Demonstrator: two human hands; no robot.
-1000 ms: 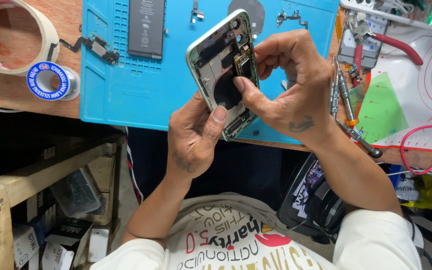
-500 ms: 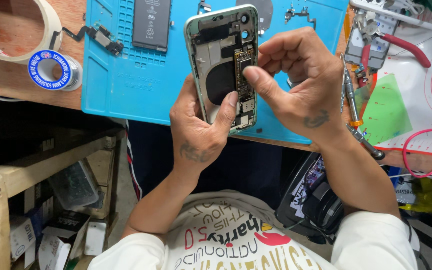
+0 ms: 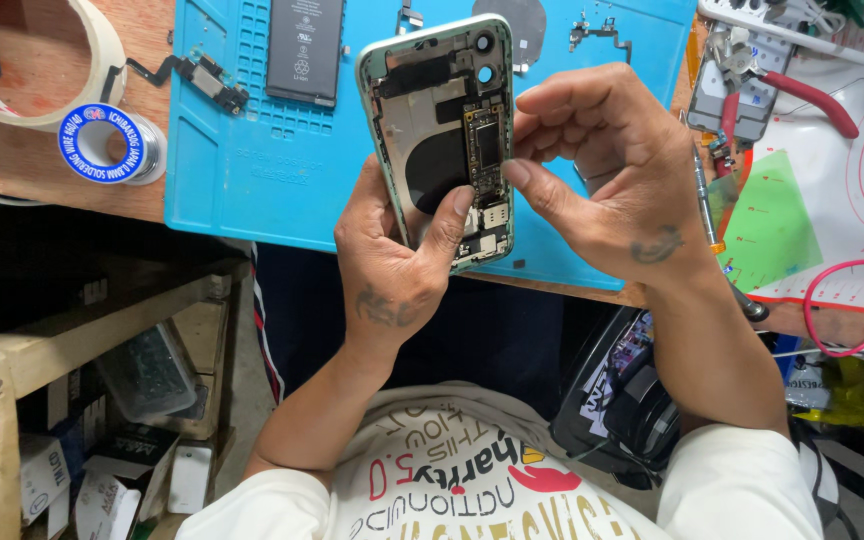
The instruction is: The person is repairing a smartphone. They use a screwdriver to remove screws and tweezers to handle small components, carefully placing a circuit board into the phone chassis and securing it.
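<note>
My left hand (image 3: 392, 265) grips an opened phone body (image 3: 422, 110) with a pale green rim, held upright over the blue work mat (image 3: 242, 180); the thumb lies across its lower inside. The phone's inside shows a dark round coil and a narrow circuit board (image 3: 485, 150) along the right edge. My right hand (image 3: 607, 170) is at the phone's right side, fingers curled, the thumb tip touching the board's edge. I cannot tell whether the fingers pinch a small part.
On the mat lie a black battery (image 3: 304, 48), a flex cable part (image 3: 210, 78) and small metal pieces (image 3: 592, 30). A solder wire spool (image 3: 104, 143) and tape roll (image 3: 72, 70) sit left. Red-handled pliers (image 3: 802, 95), tweezers (image 3: 704, 195), a white mat and red cable (image 3: 852, 310) are right.
The phone has been turned more upright and raised a little over the mat. My right thumb has slid along the board's edge; the left hand's grip is the same.
</note>
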